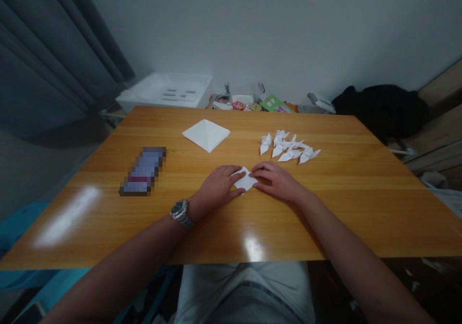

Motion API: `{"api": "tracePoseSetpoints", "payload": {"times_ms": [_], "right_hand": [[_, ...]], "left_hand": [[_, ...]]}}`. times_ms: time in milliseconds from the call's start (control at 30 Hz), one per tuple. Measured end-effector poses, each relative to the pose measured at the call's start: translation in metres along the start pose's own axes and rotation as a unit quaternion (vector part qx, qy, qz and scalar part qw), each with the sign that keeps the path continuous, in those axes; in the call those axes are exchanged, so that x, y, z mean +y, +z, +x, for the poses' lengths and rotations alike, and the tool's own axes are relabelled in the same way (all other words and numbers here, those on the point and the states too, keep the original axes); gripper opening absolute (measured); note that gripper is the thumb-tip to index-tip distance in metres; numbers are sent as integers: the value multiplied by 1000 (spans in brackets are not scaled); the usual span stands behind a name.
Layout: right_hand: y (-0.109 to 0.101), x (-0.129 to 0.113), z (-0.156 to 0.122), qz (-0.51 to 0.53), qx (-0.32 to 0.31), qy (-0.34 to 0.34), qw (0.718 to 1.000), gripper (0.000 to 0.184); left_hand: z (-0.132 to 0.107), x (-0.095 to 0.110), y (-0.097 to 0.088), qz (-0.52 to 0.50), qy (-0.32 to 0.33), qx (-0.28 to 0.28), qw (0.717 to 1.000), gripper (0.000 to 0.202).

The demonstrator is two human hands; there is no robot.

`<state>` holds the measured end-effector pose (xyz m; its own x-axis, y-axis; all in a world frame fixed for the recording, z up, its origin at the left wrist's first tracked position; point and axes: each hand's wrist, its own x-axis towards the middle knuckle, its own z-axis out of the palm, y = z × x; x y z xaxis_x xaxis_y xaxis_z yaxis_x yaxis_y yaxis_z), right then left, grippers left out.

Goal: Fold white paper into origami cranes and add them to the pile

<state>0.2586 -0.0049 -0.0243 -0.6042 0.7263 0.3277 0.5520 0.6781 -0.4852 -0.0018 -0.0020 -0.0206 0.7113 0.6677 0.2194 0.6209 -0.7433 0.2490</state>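
A small white folded paper [246, 179], roughly diamond-shaped, lies on the table between my two hands. My left hand [221, 183], with a metal watch on its wrist, holds its left side, thumb at the near edge and fingers at the far edge. From the other side, my right hand [275, 180] grips the right corner, with the fingertips and thumb on the paper. Beyond the right hand sits a cluster of several white folded paper cranes [288, 146]. A larger white sheet [206, 134], creased and kite-like, rests farther back on the left.
The wooden table [346, 208] has a blurred-out phone [143, 171] on its left part. Behind its far edge are a white plastic tray [169, 85], a green booklet [276, 104] and small packets. A black cloth item [378, 105] lies at the far right; a blue stool [25, 227] stands left.
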Motion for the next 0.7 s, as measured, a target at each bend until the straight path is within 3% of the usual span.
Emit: {"api": "tracePoseSetpoints", "payload": {"times_ms": [300, 700], "right_hand": [[-5, 8, -4, 49, -9, 20, 999, 25], [-4, -1, -2, 81, 15, 19, 996, 19]], "left_hand": [[-1, 2, -6, -6, 2, -18, 1000, 51], [0, 7, -9, -13, 15, 3, 1000, 41]]}}
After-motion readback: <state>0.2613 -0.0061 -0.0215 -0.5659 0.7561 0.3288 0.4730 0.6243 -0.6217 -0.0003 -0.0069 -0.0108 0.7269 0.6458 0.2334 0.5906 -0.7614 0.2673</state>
